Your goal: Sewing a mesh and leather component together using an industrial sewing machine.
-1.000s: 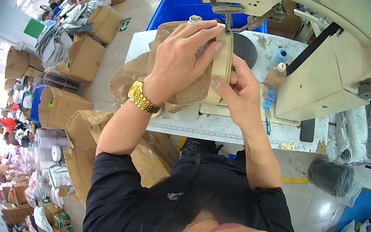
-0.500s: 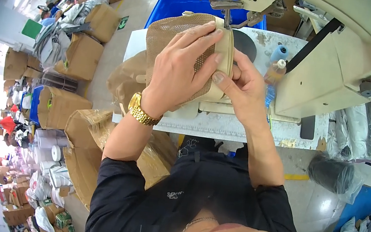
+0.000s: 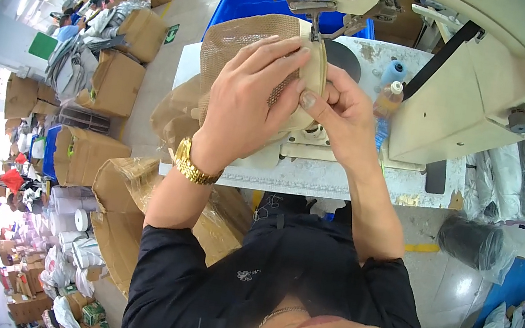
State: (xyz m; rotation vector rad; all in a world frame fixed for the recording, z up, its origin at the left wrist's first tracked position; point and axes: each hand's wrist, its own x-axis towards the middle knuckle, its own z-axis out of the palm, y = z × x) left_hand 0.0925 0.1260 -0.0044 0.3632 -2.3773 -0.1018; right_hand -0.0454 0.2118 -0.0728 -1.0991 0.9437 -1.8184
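Observation:
A brown mesh fabric piece [image 3: 227,36] with a cream zipper band along its right edge lies under the needle of the sewing machine [image 3: 317,26]. My left hand [image 3: 249,91] is laid over the mesh with its fingers stretched out toward the presser foot. Its thumb rests beside the cream band. At the band's right edge my right hand [image 3: 341,111] pinches the material between thumb and curled fingers. Part of the piece is hidden beneath both hands. More brown fabric [image 3: 175,110] hangs to the left of the mesh.
Behind the white worktable [image 3: 247,178] stands a blue bin [image 3: 231,7]. A blue thread spool [image 3: 394,72] and a clear bottle [image 3: 388,101] stand right of my hands. A large cardboard box [image 3: 126,211] is at my left, and a plastic-wrapped black roll [image 3: 471,243] lies at the right.
The mesh piece has shifted slightly left and away from me under the machine. My left hand has slid a little to the left, and the right keeps its pinch.

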